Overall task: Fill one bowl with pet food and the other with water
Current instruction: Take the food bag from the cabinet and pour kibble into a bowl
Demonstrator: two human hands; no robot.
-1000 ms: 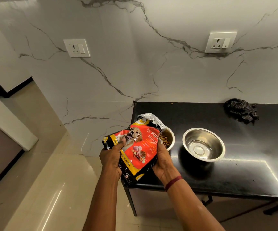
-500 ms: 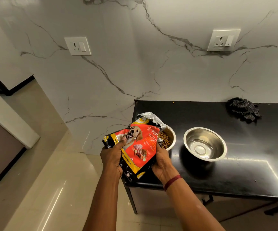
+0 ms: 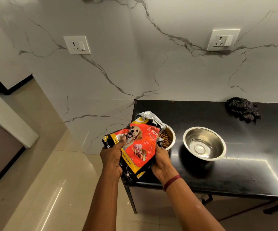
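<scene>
Clutching the pet food bag [image 3: 137, 145], your left hand [image 3: 112, 155] and right hand [image 3: 161, 158] each have a grip clamped on it, beside the kibble bowl [image 3: 172, 137] at the left of the surface [image 3: 234, 172]; the second bowl [image 3: 204, 143] seems empty.

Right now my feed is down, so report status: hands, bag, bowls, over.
Left hand and right hand grip food bag, mouth tipped toward kibble bowl. Second bowl no kibble, water unclear. Nothing in the way.

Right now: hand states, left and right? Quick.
Left hand: closed, gripping the pet food bag at its left side.
Right hand: closed, gripping the same bag at its right edge.
</scene>
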